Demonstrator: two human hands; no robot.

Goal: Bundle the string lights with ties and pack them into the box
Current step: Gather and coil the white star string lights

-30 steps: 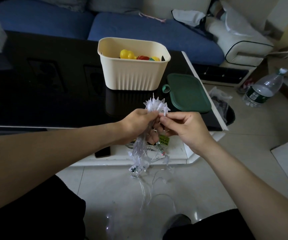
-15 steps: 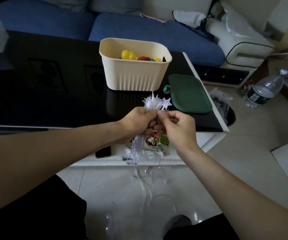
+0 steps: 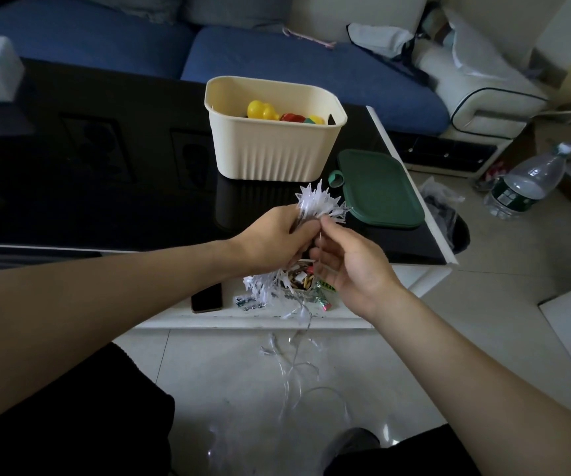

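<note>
My left hand (image 3: pixel 273 235) grips a bunch of white star-shaped string lights (image 3: pixel 322 204), with the stars fanning out above my fist. More stars and clear wire hang below it down to the floor (image 3: pixel 294 369). My right hand (image 3: pixel 349 266) is just right of the bunch, thumb and forefinger pinching the wire near the stars, other fingers loosely spread. The cream ribbed box (image 3: pixel 273 146) stands open on the black table behind, holding yellow and red toys. Its green lid (image 3: pixel 380 190) lies to the right.
A phone (image 3: pixel 207 297) and small packets (image 3: pixel 311 286) lie on the white lower shelf. A black bin (image 3: pixel 449 225) with a plastic bag and a water bottle (image 3: pixel 524 183) are on the right floor. A blue sofa runs behind the table.
The bundle has been pulled up, so more wire is gathered and less trails on the floor. My right hand has turned palm-up and slid lower beside the bunch.
</note>
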